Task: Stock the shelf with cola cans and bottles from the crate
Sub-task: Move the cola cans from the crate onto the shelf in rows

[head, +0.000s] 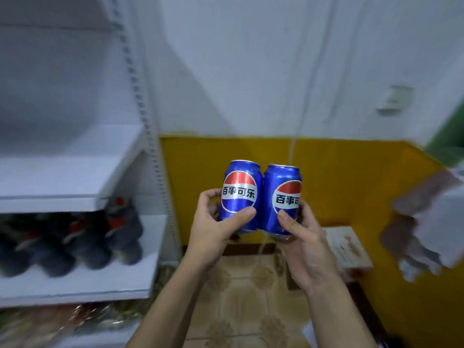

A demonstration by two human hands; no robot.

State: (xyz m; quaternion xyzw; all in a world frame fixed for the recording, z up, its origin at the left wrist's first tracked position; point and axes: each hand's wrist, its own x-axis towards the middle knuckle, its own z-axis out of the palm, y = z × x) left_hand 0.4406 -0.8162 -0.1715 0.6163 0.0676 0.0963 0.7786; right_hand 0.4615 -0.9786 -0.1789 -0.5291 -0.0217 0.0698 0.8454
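Cool, even, diffuse indoor light from overhead; shadows are soft, deepest beneath the shelf board (50, 204) at 9 o'clock. Focus is sharp at centre, where the left cola can (238, 194) and the right cola can (282, 199) carry thin specular streaks. Motion blur smears the bottles (82, 242) at 8 o'clock, the shelf upright (140, 101) at 10 o'clock and a pale bundle (426, 222) at 3 o'clock. Wide-angle distortion bows edge lines.

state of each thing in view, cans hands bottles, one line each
left can, upright in the left hand, touching the right can
right can, slightly tilted in the right hand
left hand, grips the left can
right hand, grips the right can
bottles, standing grouped on the shelf, blurred
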